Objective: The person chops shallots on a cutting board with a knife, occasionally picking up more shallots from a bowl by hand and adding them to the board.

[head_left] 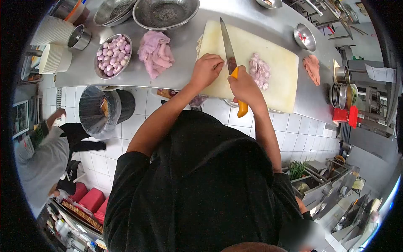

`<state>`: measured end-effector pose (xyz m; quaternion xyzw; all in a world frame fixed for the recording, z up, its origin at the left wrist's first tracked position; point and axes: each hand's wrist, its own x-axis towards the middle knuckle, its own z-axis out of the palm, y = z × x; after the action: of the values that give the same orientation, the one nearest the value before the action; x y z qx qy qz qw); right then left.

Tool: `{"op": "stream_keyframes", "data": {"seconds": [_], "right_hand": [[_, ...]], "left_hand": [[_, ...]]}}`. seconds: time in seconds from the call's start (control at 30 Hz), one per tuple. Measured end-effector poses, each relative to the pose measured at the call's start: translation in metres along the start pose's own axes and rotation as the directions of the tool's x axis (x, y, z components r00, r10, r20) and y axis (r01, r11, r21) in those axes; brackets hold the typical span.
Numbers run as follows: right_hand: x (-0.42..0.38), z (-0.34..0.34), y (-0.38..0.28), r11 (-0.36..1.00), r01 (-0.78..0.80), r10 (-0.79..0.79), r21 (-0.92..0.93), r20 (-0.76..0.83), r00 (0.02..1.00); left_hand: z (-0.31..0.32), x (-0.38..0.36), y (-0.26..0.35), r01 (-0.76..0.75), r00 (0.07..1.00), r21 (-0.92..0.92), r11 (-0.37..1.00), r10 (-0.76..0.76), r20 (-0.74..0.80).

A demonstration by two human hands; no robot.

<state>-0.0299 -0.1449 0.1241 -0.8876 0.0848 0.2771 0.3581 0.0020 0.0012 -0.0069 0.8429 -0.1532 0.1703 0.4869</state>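
My right hand [248,89] is wrapped round the yellow handle of a kitchen knife [227,40], whose long blade points to the far side of a pale cutting board [281,54]. Left of the blade, my left hand [207,69] is over the board with its fingers curled and pressed together. Whatever those fingertips hold, if anything, is too small to make out. A pile of sliced shallots [259,71] lies on the board to the right of the knife. Peeled whole shallots fill a metal bowl [100,74] at the left.
A crumpled pink cloth [155,53] lies left of the board, another cloth [311,69] right of it. Metal basins [166,14] stand behind; a small bowl [305,37] sits at right. A lined bin [98,112] is below the table edge. Another person [46,155] is at far left.
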Motion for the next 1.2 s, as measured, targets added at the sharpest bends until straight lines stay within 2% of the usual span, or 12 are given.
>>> {"op": "stream_keyframes", "data": {"seconds": [0.17,0.27,0.3,0.4,0.5,0.6,0.7,0.8,0.9,1.1,1.2], "right_hand": [[-0.003,0.007,-0.002,0.999,0.002,-0.001,0.045,-0.015,1.0],[0.017,0.033,0.014,0.998,0.064,-0.061,0.029,-0.099,0.993],[0.046,0.055,0.045,0.977,0.159,-0.185,-0.143,-0.2,0.962],[0.046,0.051,0.04,0.984,0.167,-0.178,-0.068,-0.19,0.966],[0.039,0.041,0.031,0.997,0.079,-0.076,0.018,-0.124,0.989],[0.042,0.043,0.037,0.995,0.09,-0.083,0.045,-0.127,0.988],[0.048,0.05,0.05,0.981,0.188,-0.195,-0.051,-0.19,0.962],[0.043,0.045,0.049,0.984,0.16,-0.173,-0.08,-0.189,0.967],[0.034,0.042,0.054,0.983,0.154,-0.172,-0.104,-0.193,0.966],[0.001,0.03,0.036,0.997,0.07,-0.067,0.029,-0.091,0.994],[-0.004,0.032,0.033,0.993,0.092,-0.085,0.075,-0.1,0.991]], "left_hand": [[-0.003,0.001,0.004,0.01,1.0,0.006,1.0,-0.01,0.017],[0.0,-0.001,0.0,0.026,1.0,-0.002,1.0,-0.026,0.0],[0.001,0.0,-0.001,0.031,0.999,-0.008,0.999,-0.031,-0.008],[-0.003,0.0,0.005,0.061,0.998,-0.029,0.998,-0.061,0.015],[0.0,0.002,-0.001,0.063,0.997,-0.002,0.998,-0.063,0.039],[0.0,0.002,0.004,0.055,0.997,0.003,0.998,-0.055,0.048],[-0.001,0.003,0.003,0.003,0.998,0.007,1.0,-0.003,0.067],[-0.003,0.011,0.0,0.098,0.979,-0.059,0.993,-0.086,0.185],[-0.011,0.017,0.003,0.121,0.956,-0.043,0.992,-0.104,0.275],[-0.013,0.016,0.016,0.208,0.961,0.111,0.972,-0.224,0.164],[-0.009,0.013,0.025,0.293,0.942,0.109,0.95,-0.306,0.138]]}}
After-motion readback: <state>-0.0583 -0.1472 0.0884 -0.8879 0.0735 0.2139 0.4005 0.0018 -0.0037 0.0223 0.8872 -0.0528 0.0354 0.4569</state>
